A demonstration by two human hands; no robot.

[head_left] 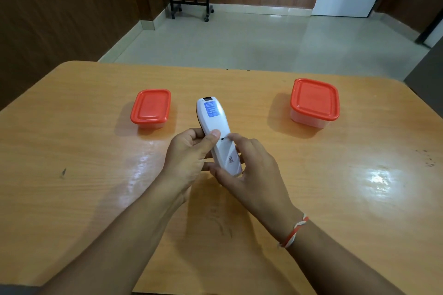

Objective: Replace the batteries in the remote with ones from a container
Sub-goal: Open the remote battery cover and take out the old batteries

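Note:
A white remote (214, 119) lies back side up between my hands, above the middle of the wooden table (335, 187), with a blue label near its far end. My left hand (189, 158) grips its left side, thumb pressed on the back near the battery cover's edge. From the right, my right hand (247, 165) holds the near end, with the index fingertip on the cover seam. The cover is shut. Two lidded plastic containers with red lids stand on the table: a smaller one (151, 108) to the left and a larger one (314, 101) to the right. Their contents are hidden.
The table's far edge runs just behind the containers, with tiled floor beyond. A black wheeled stand (190, 4) is at the back wall. Dark specks mark the table at the right edge (426, 158).

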